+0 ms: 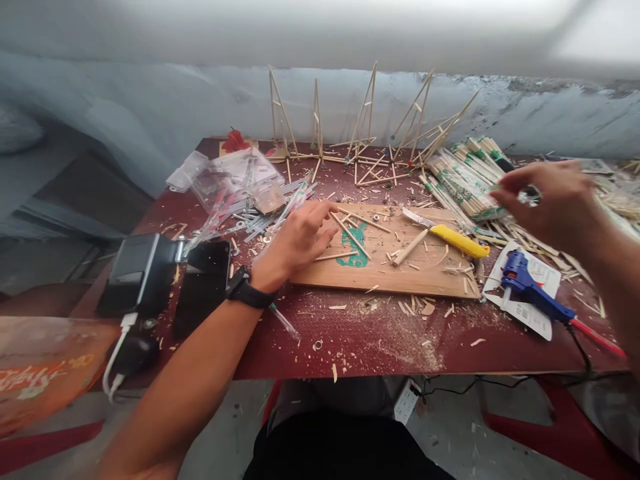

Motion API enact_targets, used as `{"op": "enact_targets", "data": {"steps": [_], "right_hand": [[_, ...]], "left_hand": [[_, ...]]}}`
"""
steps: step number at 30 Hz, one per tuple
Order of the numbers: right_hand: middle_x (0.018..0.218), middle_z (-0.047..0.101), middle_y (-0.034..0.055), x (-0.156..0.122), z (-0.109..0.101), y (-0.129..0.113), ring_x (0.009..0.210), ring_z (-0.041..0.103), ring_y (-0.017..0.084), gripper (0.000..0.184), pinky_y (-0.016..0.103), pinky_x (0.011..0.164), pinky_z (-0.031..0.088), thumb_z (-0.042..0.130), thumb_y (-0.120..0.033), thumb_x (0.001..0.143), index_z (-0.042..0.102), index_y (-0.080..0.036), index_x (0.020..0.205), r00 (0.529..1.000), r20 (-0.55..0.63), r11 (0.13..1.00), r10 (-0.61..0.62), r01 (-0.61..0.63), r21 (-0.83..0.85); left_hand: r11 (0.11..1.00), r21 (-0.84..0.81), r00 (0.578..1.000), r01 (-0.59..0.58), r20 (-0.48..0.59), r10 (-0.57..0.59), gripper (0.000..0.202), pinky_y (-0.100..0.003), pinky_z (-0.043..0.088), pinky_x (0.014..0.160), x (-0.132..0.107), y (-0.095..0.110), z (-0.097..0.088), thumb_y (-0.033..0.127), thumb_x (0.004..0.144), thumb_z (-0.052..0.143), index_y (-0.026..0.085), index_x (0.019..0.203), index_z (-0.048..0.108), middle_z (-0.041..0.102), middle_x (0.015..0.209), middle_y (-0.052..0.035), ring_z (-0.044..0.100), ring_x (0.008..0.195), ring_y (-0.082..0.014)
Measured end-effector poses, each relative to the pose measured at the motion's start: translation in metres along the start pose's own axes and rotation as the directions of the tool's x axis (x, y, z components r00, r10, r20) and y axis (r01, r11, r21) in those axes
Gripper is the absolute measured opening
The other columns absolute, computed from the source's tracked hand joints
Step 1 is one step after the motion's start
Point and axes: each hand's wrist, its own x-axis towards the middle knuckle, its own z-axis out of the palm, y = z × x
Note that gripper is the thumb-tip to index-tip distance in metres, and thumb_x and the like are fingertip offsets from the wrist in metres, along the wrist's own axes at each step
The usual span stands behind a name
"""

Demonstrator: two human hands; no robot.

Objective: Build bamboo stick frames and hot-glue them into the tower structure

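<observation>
"Left hand point(307, 233) is resting half-curled at the board's point(380, 277) left end; where's the slanting stick point(352, 237) lying?"
"On the board, right of its fingertips, running rightward and nearer us. I can't tell if they're gripping it."
"Right hand point(547, 197)?"
"Hovering farther off, fingers curling, grip unclear."

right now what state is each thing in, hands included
Left hand: over wooden board, by a thin stick
Right hand: raised, whether holding anything unclear
Yellow knife: lying down, blade out
Glue gun: lying on white card
Wooden board: flat, littered with wood scraps
Stick frames: standing at the back
Phone: flat, screen dark
White cable: plugged into black box
</observation>
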Motion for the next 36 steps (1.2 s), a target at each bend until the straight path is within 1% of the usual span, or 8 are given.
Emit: {"op": "enact_targets", "data": {"steps": [3, 6, 11, 15, 21, 26, 31, 36], "right_hand": [[0.096, 0.078, 0.0134, 0.01, 0.021, -0.058, 0.099, 0.073, 0.03, 0.02, 0.053, 0.109, 0.043, 0.05, -0.035, 0.106, 0.059, -0.025, 0.093, 0.925, 0.069, 0.926, -0.373, 0.368, 0.083], [0.095, 0.078, 0.0102, 0.02, 0.043, -0.091, 0.095, 0.071, 0.029, 0.017, 0.052, 0.102, 0.044, 0.052, -0.033, 0.104, 0.059, -0.026, 0.09, 0.896, 0.117, 0.903, -0.429, 0.421, 0.082], [0.099, 0.078, 0.0116, 0.029, 0.056, -0.105, 0.1, 0.07, 0.032, 0.009, 0.051, 0.095, 0.044, 0.057, -0.03, 0.098, 0.062, -0.025, 0.093, 0.901, 0.201, 0.922, -0.384, 0.366, 0.122], [0.089, 0.072, 0.009, 0.023, 0.051, -0.11, 0.089, 0.068, 0.028, 0.013, 0.05, 0.09, 0.047, 0.061, -0.032, 0.096, 0.06, -0.025, 0.085, 0.957, 0.088, 0.916, -0.277, 0.235, 0.325], [0.079, 0.066, 0.0028, -0.005, 0.046, -0.141, 0.073, 0.058, 0.018, 0.029, 0.04, 0.071, 0.049, 0.075, -0.05, 0.093, 0.065, -0.025, 0.084, 0.98, 0.036, 0.573, -0.194, 0.083, 0.815], [0.073, 0.06, -0.0008, -0.017, 0.05, -0.155, 0.061, 0.05, 0.011, 0.042, 0.031, 0.054, 0.042, 0.085, -0.059, 0.088, 0.066, -0.022, 0.084, 0.966, 0.139, 0.29, -0.219, -0.071, 0.954], [0.066, 0.059, -0.0026, -0.018, 0.053, -0.146, 0.054, 0.051, 0.009, 0.032, 0.027, 0.048, 0.042, 0.089, -0.045, 0.087, 0.068, -0.021, 0.083, 0.966, 0.138, 0.206, -0.218, -0.092, 0.974], [0.063, 0.06, -0.0026, -0.012, 0.054, -0.129, 0.053, 0.051, 0.008, 0.015, 0.026, 0.047, 0.042, 0.087, -0.023, 0.079, 0.071, -0.022, 0.079, 0.996, 0.05, 0.207, -0.07, -0.035, 0.978]], "left_hand": [[1.0, 0.012, 1.0, 0.006, -0.004, -0.006, 0.021, -0.038, 0.058, 0.091, 0.0, -0.001, 0.0, 0.017, 0.1, 0.062, 0.014, 0.121, 0.065, 0.074, 0.11, -0.0107, 0.07, 0.098, -0.0212], [1.0, 0.012, 1.0, 0.001, -0.003, -0.001, 0.018, -0.038, 0.058, 0.09, -0.001, -0.004, 0.001, 0.018, 0.1, 0.062, 0.015, 0.118, 0.064, 0.074, 0.108, -0.0104, 0.069, 0.099, -0.0217], [1.0, 0.017, 1.0, -0.005, -0.003, 0.005, 0.021, -0.041, 0.057, 0.092, -0.001, -0.008, 0.004, 0.017, 0.099, 0.061, 0.013, 0.119, 0.064, 0.075, 0.112, -0.0135, 0.069, 0.1, -0.0236], [1.0, -0.01, 1.0, 0.012, 0.019, -0.012, 0.02, -0.042, 0.057, 0.094, 0.0, -0.004, 0.003, 0.018, 0.1, 0.063, 0.013, 0.119, 0.065, 0.075, 0.112, -0.0135, 0.07, 0.102, -0.0244], [0.994, -0.104, 0.999, -0.032, -0.002, 0.032, 0.022, -0.038, 0.057, 0.095, -0.002, 0.015, 0.0, 0.015, 0.101, 0.061, 0.015, 0.123, 0.064, 0.076, 0.111, -0.0092, 0.071, 0.1, -0.0202], [0.981, -0.162, 0.994, -0.11, -0.016, 0.109, 0.023, -0.034, 0.059, 0.089, -0.003, 0.023, 0.005, 0.013, 0.101, 0.062, 0.014, 0.124, 0.063, 0.076, 0.115, -0.0096, 0.072, 0.099, -0.0183], [0.979, -0.136, 0.988, -0.152, -0.016, 0.151, 0.021, -0.034, 0.06, 0.087, -0.003, 0.019, 0.01, 0.016, 0.103, 0.062, 0.013, 0.124, 0.062, 0.076, 0.112, -0.0102, 0.073, 0.098, -0.0188], [0.983, -0.113, 0.989, -0.146, -0.002, 0.147, 0.02, -0.033, 0.06, 0.083, -0.003, 0.019, 0.009, 0.017, 0.103, 0.062, 0.013, 0.123, 0.063, 0.076, 0.111, -0.0103, 0.072, 0.094, -0.0181]]}}
